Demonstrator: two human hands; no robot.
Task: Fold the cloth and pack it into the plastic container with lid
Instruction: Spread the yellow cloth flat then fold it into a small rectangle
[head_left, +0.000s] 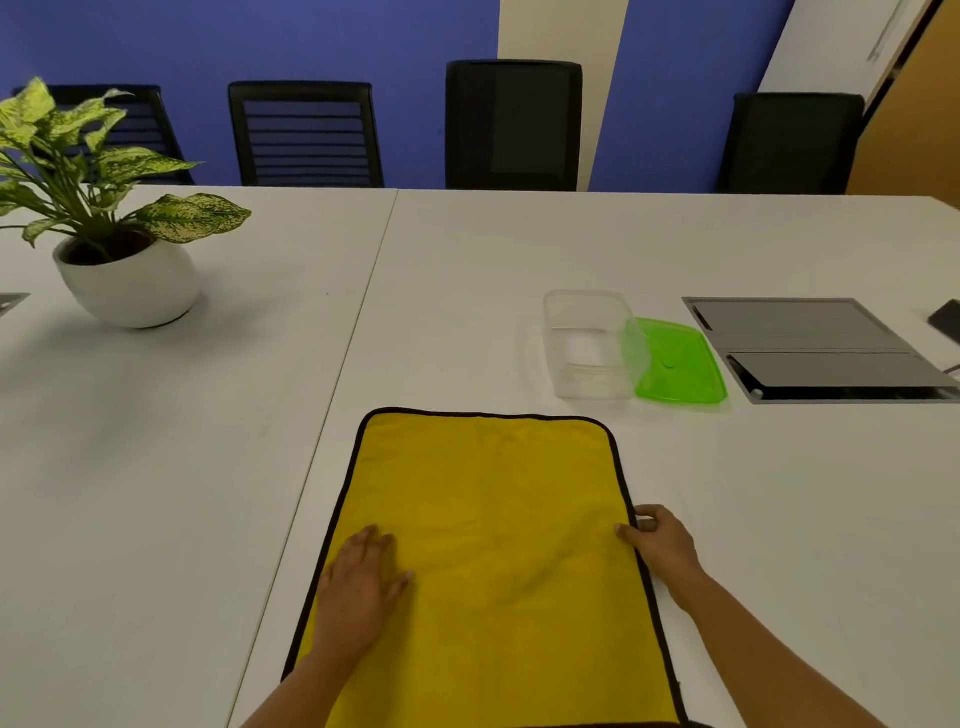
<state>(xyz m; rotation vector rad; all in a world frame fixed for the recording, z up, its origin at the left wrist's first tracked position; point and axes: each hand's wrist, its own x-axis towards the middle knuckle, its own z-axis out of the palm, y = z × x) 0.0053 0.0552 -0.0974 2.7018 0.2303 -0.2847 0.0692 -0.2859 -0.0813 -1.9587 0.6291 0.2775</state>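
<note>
A yellow cloth (488, 509) with a black hem lies spread flat on the white table (467, 249) in front of me. My left hand (358, 587) rests flat on its left part, fingers straight. At the cloth's right edge my right hand (657, 540) pinches the black hem between thumb and fingers. Beyond the cloth, to the right, stands a clear plastic container (589, 345), uncovered and with nothing inside. Its green lid (680, 364) lies flat beside it, partly under the container's right wall.
A potted plant in a white bowl (124, 280) stands at the far left. A grey cable hatch (815, 348) is set into the table right of the lid, and a dark phone (946, 319) lies at the right edge. Several black chairs (514, 124) line the far side.
</note>
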